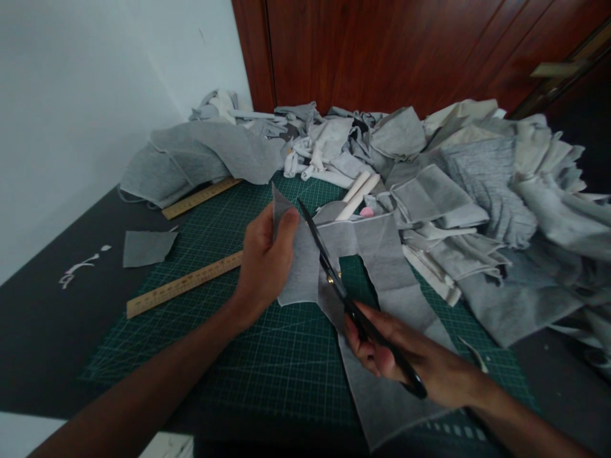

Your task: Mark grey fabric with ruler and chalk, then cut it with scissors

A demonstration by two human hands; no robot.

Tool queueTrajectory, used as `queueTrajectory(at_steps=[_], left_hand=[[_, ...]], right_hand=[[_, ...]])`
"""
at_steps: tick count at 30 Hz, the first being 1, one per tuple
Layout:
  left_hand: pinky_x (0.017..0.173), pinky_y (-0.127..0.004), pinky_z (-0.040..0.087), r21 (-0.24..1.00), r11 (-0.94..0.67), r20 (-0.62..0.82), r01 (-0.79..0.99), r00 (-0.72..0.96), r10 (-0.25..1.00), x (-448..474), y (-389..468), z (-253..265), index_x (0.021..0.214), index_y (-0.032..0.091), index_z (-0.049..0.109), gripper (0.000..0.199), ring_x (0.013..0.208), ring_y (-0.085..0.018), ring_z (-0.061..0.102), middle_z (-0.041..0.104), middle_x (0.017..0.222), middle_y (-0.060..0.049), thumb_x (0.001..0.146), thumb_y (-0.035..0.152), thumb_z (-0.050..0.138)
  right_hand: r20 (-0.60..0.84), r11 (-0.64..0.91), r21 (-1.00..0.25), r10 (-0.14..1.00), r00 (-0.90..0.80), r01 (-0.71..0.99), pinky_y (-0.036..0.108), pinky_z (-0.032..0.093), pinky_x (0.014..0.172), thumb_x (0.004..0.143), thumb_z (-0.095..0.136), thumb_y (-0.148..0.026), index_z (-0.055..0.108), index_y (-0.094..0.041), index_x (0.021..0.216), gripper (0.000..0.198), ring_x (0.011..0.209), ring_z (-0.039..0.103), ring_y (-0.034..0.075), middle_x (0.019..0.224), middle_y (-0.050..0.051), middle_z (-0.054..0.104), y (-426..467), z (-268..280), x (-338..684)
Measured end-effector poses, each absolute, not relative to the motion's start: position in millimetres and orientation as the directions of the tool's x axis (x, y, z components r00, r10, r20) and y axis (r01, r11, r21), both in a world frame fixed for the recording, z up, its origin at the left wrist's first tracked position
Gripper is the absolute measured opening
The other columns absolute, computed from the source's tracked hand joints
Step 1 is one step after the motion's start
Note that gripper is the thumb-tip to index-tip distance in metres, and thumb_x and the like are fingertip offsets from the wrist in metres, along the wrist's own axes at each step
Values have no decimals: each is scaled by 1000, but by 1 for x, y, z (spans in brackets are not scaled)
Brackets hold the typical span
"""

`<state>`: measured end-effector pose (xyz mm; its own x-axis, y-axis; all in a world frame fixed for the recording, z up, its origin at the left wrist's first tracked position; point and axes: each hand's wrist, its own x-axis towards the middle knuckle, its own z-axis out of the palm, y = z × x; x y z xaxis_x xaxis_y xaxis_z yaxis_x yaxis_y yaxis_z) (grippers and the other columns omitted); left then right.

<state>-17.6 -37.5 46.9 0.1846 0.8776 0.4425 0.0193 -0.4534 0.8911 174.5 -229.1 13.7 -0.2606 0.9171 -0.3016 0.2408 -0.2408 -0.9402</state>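
Observation:
My left hand [267, 261] pinches the upper left corner of a grey piece of fabric [382, 248] between thumb and fingers. That fabric spreads across the green cutting mat [286, 362], with an opening in its middle where the mat shows through. In my right hand [382, 350] is a pair of black scissors [329, 264], gripped by the handles. Their blades point up and to the left, close to the fabric edge beside my left thumb. Whether the blades touch the cloth I cannot tell.
One wooden ruler [186, 281] lies on the mat, partly behind my left hand; another wooden ruler [200, 197] sits farther back. A small grey fabric scrap [149, 248] is at the left. Heaps of grey fabric [477, 184] line the back and right, before a wooden door [382, 57].

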Motion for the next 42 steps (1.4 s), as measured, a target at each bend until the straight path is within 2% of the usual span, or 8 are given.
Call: queueTrajectory(at_steps=[4,10,14,18,22,29,36,42], left_hand=[[57,-29,35,889,-455,441,44,182,879,-18,-36,46,67,24,46,38,59,-15,40,42,62,4,98,37,63],[54,-31,32,895,-445,431,42,187,883,-19,-35,47,66,24,46,40,57,-16,35,41,61,3,100,40,60],[52,-32,28,912,-410,401,12,176,899,-19,-35,46,64,25,46,40,55,-16,34,39,59,3,97,41,62],[52,-31,27,920,-391,383,15,172,908,-20,-35,45,64,24,48,38,56,-15,34,42,60,3,97,39,62],[52,-31,28,914,-406,397,25,163,903,-20,-34,45,65,24,48,37,55,-15,36,42,61,3,96,38,61],[51,-30,28,894,-442,428,65,166,889,-21,-33,46,64,24,46,36,53,-14,33,40,58,4,96,35,58],[50,-29,28,886,-456,439,89,161,884,-21,-32,49,64,23,44,37,52,-13,32,38,57,5,97,33,58],[51,-28,31,876,-471,452,108,163,877,-21,-33,47,67,24,45,32,54,-13,35,39,59,5,98,30,52]], right_hand=[[-320,-229,-918,911,-261,325,60,52,108,96,51,-86,53,-27,160,86,114,65,31,133,18,67,-233,9,177],[-294,-203,-931,910,-292,305,50,57,102,98,52,-84,60,-24,148,78,95,64,25,110,11,69,-226,15,172],[-267,-170,-936,914,-304,308,49,54,106,96,48,-89,67,-24,132,77,99,63,25,109,10,69,-220,24,165],[-269,-187,-939,923,-276,290,39,56,87,95,49,-90,65,-23,126,76,87,58,21,101,7,64,-216,28,159],[-245,-197,-965,910,-334,171,27,45,63,93,51,-91,60,-22,107,71,72,46,15,86,0,53,-214,27,157],[-231,-194,-971,915,-330,140,26,41,60,95,58,-85,59,-22,106,64,71,45,15,86,0,52,-213,31,154],[-231,-224,-973,914,-334,61,24,38,53,89,62,-90,56,-23,95,68,63,41,12,76,-4,49,-212,28,152],[-235,-231,-972,915,-328,50,25,34,51,89,60,-91,57,-23,98,69,60,39,12,71,-6,47,-216,20,151]])
